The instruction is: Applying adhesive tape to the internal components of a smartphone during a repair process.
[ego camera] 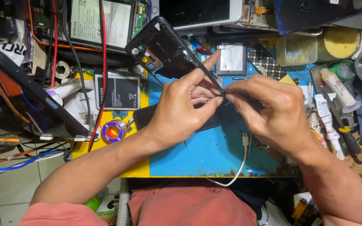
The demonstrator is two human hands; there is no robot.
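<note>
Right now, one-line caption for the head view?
Left hand and right hand pinch a black phone frame over a blue work mat.

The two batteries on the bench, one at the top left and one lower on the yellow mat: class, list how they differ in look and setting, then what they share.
1. The upper battery has a pale label; the lower battery is dark grey.
2. The upper battery looks larger than the lower battery.
3. The upper battery sits inside an opened device; the lower battery lies loose on the yellow mat.
Shared: both are flat rectangles, lying face up, untouched by either hand.
</note>
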